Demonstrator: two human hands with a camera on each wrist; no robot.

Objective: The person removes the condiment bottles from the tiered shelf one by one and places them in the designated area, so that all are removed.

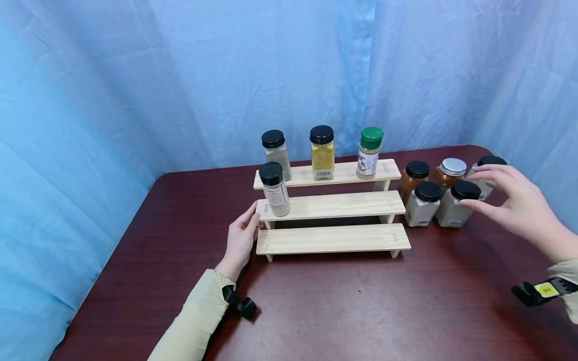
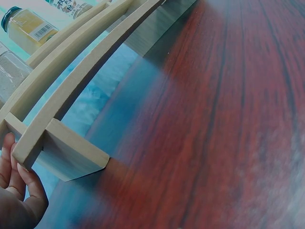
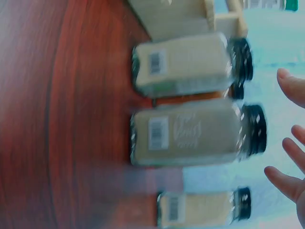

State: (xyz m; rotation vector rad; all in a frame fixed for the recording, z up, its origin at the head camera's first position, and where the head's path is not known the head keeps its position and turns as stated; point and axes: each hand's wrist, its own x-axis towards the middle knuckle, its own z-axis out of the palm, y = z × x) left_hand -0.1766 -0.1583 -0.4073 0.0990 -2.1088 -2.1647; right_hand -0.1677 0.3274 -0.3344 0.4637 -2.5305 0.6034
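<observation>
A three-tier wooden spice rack [image 1: 334, 238] stands on the table. My left hand [image 1: 241, 238] holds its left end beside the middle tier, with fingertips against the wood [image 2: 29, 150]. A black-capped spice jar [image 1: 276, 193] stands at the left of the middle tier. My right hand [image 1: 519, 198] hovers with fingers spread beside a black-lidded jar of pale powder [image 1: 453, 208], apart from it in the right wrist view [image 3: 190, 133]. Another such jar [image 1: 422, 205] stands to its left. Behind are a brown jar with black lid [image 1: 408, 180], a silver-lidded jar [image 1: 447, 175] and a partly hidden black-lidded jar [image 1: 485, 188].
On the top tier stand a grey-powder jar [image 1: 282, 160], a yellow-powder jar [image 1: 322, 158] and a green-capped bottle [image 1: 369, 158]. The dark red table [image 1: 316, 311] backs onto blue curtains [image 1: 253, 75].
</observation>
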